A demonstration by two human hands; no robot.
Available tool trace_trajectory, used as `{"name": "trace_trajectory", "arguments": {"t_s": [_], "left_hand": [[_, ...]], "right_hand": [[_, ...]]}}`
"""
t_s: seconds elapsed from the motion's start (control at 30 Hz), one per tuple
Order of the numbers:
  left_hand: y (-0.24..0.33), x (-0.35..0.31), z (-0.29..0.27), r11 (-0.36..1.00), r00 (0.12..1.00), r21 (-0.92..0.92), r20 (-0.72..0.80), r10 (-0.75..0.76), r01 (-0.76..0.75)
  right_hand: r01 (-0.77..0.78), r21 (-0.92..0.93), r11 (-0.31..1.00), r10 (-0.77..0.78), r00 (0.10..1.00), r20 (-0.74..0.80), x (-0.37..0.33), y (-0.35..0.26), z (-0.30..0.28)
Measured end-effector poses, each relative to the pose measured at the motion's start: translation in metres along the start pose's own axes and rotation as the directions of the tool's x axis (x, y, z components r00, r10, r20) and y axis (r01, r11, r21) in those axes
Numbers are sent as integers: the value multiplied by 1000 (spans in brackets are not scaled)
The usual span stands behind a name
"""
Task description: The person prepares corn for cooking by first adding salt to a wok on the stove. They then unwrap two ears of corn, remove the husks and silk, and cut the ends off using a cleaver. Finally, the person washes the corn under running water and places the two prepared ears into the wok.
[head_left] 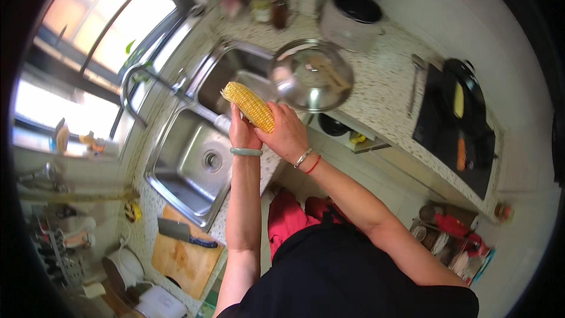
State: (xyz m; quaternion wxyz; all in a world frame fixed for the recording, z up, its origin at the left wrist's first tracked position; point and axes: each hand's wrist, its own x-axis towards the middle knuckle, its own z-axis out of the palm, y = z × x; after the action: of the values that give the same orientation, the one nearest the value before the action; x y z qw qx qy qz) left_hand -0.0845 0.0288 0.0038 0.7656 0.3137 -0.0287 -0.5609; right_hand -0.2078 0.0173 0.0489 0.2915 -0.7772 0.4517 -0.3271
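A husked ear of yellow corn (248, 105) is held up in both my hands, tilted with its upper end toward the sink's far basin. My left hand (242, 131) supports it from below on the left, fingers against the cob. Wrapped over the corn's lower right side is my right hand (286, 134); some fingertips are hidden behind the cob. Under and beside my hands lies the double steel sink (187, 144), its near basin showing a drain. Just beyond the right hand is a round, shiny metal lid (312, 75) at the sink's right edge.
A curved faucet (125, 85) stands left of the sink. A cleaver (179, 231) rests on a wooden cutting board (187, 259) at the lower left. To the right, a black pan (465, 91) sits on the stove (435, 123). A rice cooker (352, 23) with raised lid stands behind.
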Motion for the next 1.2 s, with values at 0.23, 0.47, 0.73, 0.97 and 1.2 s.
{"name": "trace_trajectory", "arguments": {"t_s": [0.23, 0.47, 0.73, 0.97, 1.2], "left_hand": [[-149, -9, 161, 945, 922, 169, 229, -313, 279], [-328, -47, 304, 845, 770, 314, 360, -527, 432], [-488, -72, 382, 675, 599, 486, 330, -730, 555], [-587, -44, 386, 564, 646, 608, 106, -756, 559], [-616, -18, 382, 505, 610, 633, 65, -790, 586]], "right_hand": [[-139, -27, 990, 122, 936, -329, -27, 77, -185], [-339, -92, 936, 203, 736, -646, -72, 169, -339], [-557, -95, 825, 236, 493, -838, -100, 273, -454], [-823, -135, 551, 414, 410, -813, -81, 387, -502], [-928, -147, 341, 580, 331, -744, -53, 452, -508]]}}
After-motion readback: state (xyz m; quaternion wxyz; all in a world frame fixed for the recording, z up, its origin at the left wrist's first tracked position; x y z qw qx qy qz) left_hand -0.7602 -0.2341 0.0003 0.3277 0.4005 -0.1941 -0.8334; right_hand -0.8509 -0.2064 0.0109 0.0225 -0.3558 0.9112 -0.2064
